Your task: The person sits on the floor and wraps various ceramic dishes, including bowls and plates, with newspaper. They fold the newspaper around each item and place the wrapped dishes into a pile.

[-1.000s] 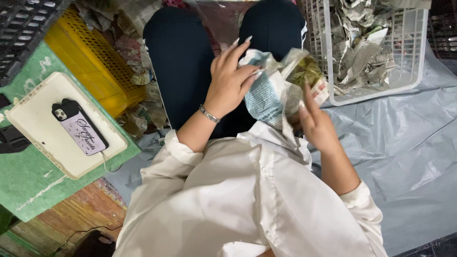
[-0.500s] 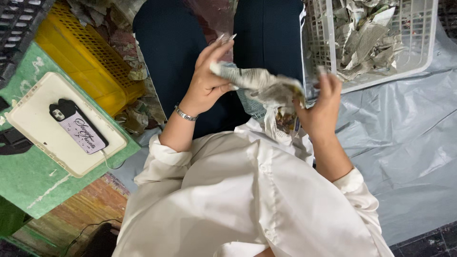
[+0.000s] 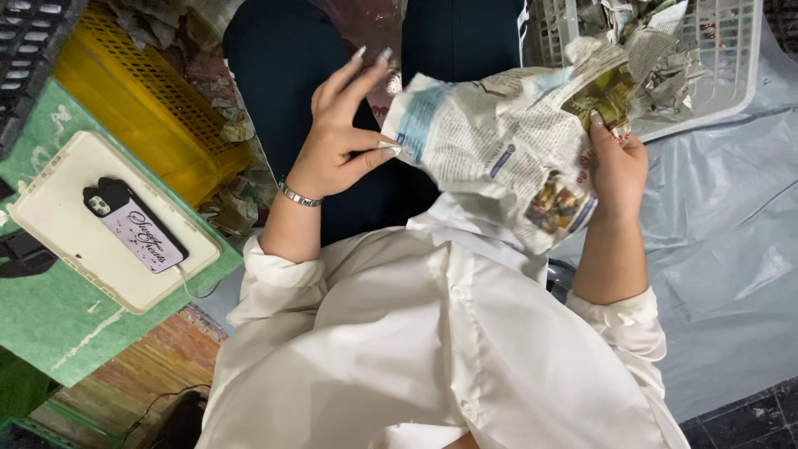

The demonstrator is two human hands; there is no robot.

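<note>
Grey plastic sheet [image 3: 731,249] covers the floor to your right. White basket [image 3: 731,75] of crumpled paper sits at its far edge; yellow crate [image 3: 141,116] to your left. Crumpled newspaper sheet [image 3: 507,158] is held spread over your lap. Your right hand [image 3: 617,170] clamps its right edge, your left hand [image 3: 341,137] pinches the left edge (remaining fingers raised). Phone [image 3: 133,233] lies on a white tray [image 3: 58,191].

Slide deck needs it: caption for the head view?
Both hands, left and right, spread a crumpled newspaper sheet above the lap.
</note>
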